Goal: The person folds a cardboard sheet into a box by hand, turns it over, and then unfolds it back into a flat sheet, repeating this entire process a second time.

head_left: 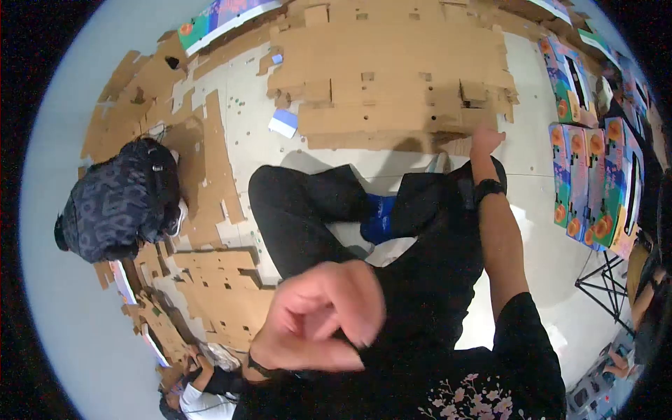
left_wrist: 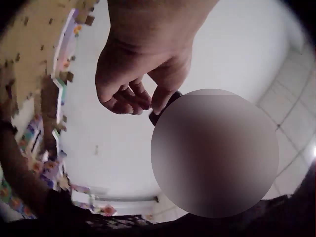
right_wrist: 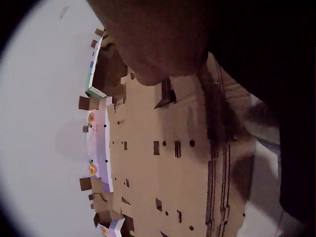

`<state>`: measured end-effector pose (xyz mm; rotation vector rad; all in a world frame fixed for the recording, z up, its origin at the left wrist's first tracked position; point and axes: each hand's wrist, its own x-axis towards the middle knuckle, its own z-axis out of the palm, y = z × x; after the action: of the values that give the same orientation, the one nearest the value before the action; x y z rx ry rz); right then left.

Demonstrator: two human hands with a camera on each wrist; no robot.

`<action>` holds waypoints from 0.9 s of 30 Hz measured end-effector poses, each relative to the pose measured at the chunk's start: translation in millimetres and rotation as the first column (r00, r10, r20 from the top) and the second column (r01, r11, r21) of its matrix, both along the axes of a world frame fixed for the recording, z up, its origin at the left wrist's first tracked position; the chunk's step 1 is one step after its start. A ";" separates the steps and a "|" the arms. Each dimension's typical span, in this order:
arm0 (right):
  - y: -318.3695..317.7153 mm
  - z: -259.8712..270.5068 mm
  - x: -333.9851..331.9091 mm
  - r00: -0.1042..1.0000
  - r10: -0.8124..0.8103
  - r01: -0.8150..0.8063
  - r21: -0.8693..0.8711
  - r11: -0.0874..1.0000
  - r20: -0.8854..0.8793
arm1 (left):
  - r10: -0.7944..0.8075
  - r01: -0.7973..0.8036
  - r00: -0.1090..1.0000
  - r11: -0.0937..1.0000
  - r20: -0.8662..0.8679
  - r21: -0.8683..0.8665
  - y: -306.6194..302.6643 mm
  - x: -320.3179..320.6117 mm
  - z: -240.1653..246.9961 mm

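I sit on the pale floor with my legs crossed, in black trousers and blue socks. My left hand is raised close to the head camera, blurred, its fingers curled inward. In the left wrist view the left hand has its thumb tip beside a small dark thing; no grip shows. My right hand reaches forward and rests on the near edge of a stack of die-cut cardboard sheets. In the right wrist view the same cardboard sheets lie under the palm, with the fingers hidden.
A person in a dark patterned hoodie crouches at the left among loose cardboard pieces. Colourful printed boxes stand at the right, above a black folding stand. Another person is at the bottom left.
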<state>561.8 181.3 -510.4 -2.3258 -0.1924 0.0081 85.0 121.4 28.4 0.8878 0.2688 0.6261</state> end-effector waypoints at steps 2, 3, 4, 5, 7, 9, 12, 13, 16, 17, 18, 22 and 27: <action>-1.8 46.6 -24.4 0.998 -0.054 0.054 0.010 0.998 0.010 | 0.197 -0.217 0.936 0.976 -0.292 -0.036 -16.3 -22.9 -14.5; -4.9 70.0 -33.0 0.999 0.037 -0.037 -0.012 0.999 -0.005 | 0.221 -0.243 0.906 0.970 -0.361 -0.016 -19.3 -35.7 -28.7; -7.2 83.8 -37.6 0.995 0.096 -0.096 -0.080 0.992 -0.009 | 0.246 -0.268 0.870 0.963 -0.428 0.008 -21.4 -48.7 -45.0; -10.0 93.7 -40.5 0.988 0.155 -0.155 -0.145 0.977 -0.013 | 0.272 -0.298 0.808 0.954 -0.523 0.036 -25.4 -60.4 -59.5; -6.7 105.7 -42.0 0.983 0.185 -0.175 -0.317 0.932 0.000 | 0.329 -0.358 0.650 0.928 -0.685 0.106 -34.3 -82.1 -89.8; -3.7 92.1 -36.9 0.988 0.157 -0.140 -0.395 0.908 0.010 | 0.406 -0.271 0.504 0.912 -0.762 0.307 -41.5 -104.2 -125.5; -8.0 115.7 -39.9 0.972 0.171 -0.193 -0.138 0.971 -0.160 | 0.601 -0.251 0.426 0.797 -0.676 0.550 -58.8 -149.1 -192.4; -7.2 119.5 -38.4 0.964 0.167 -0.192 -0.106 0.976 -0.209 | 0.665 -0.269 0.425 0.741 -0.614 0.615 -55.3 -147.4 -192.3; -3.4 126.5 -33.7 0.957 0.066 -0.136 -0.237 0.962 -0.282 | 0.687 -0.512 0.344 0.709 -0.640 0.486 -52.3 -138.5 -194.1; -4.7 127.7 -33.7 0.956 0.084 -0.165 -0.279 0.946 -0.281 | 0.637 -0.483 0.298 0.743 -0.711 0.463 -49.3 -137.1 -195.2; -5.6 135.8 -37.0 0.954 0.103 -0.194 -0.319 0.928 -0.281 | 0.653 -0.444 0.288 0.739 -0.700 0.507 -48.7 -135.5 -194.6; 1.8 159.1 -52.2 0.984 -0.091 0.007 -0.472 0.882 -0.155 | 0.684 -0.405 0.272 0.720 -0.677 0.564 -47.6 -133.1 -197.6; -9.4 67.5 -7.0 0.957 -0.006 -0.012 -0.058 0.998 -0.290 | 0.715 -0.419 0.277 0.691 -0.642 0.588 -46.6 -128.7 -197.6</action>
<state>554.8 171.9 -442.9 -2.3499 -0.0477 0.3592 -43.7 74.8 -169.3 1.3892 1.5303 0.8889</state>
